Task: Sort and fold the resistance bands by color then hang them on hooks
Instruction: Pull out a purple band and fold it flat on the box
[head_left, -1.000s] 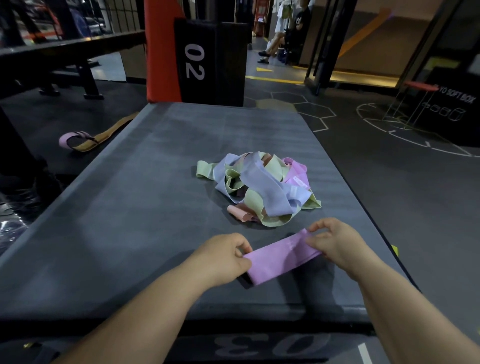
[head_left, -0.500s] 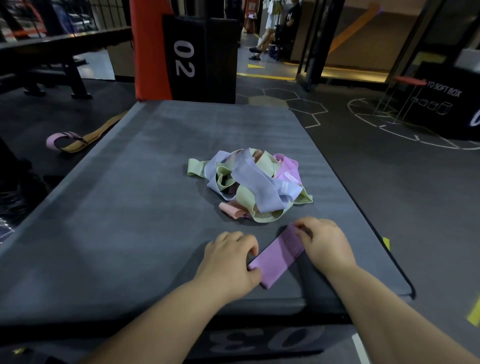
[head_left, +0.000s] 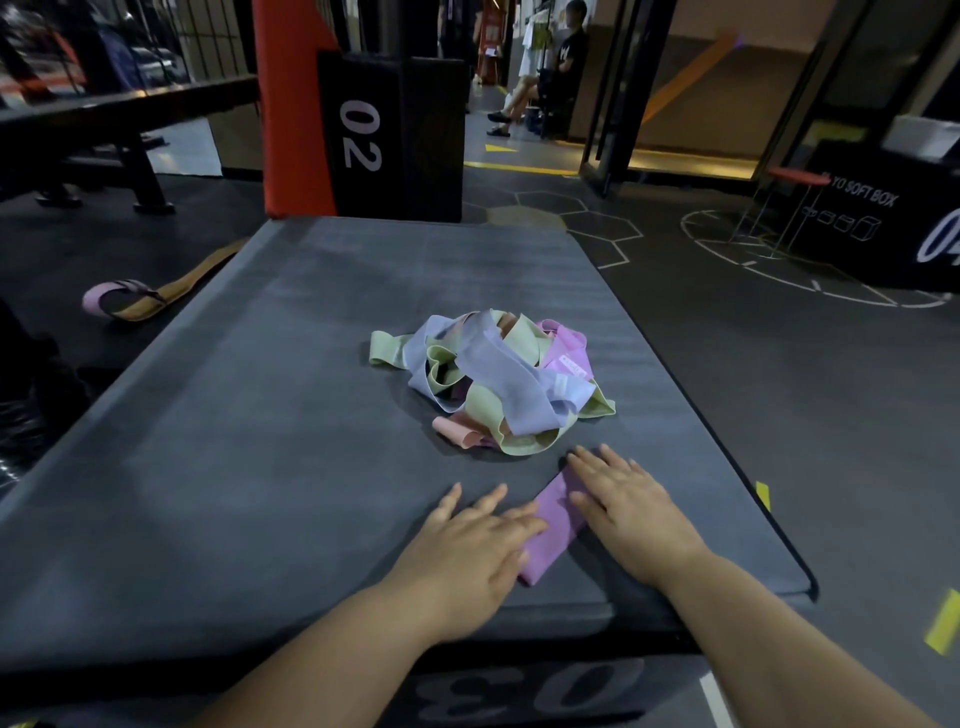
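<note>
1. Head view: a purple band (head_left: 553, 530) lies folded at the near edge of a grey box top (head_left: 260, 441), pressed flat under both hands.
2. A second ago each hand pinched one end of the band, which was drawn out long. Half a second ago the ends had been brought together. Now the pinch is gone and the band shows as a short, doubled strip.
3. Left hand (head_left: 467, 551) lies palm down with its fingers straight and spread, their tips on the band's left edge and gripping nothing.
4. Right hand (head_left: 631, 512) also lies flat with fingers extended, covering the band's right side and holding nothing.
5. The first fold looks finished and is being smoothed. Hanging is not yet done, and no hooks are in view.
6. Just beyond the hands sits a pile (head_left: 498, 384) of tangled bands in lilac, green, pink and peach, still unsorted, so most of the task seems to remain.
7. Left of the box, a strap (head_left: 130, 299) lies on the dark floor.
8. Behind stands a black block (head_left: 363, 135) numbered 02, and farther back a person (head_left: 550, 67) is sitting.
</note>
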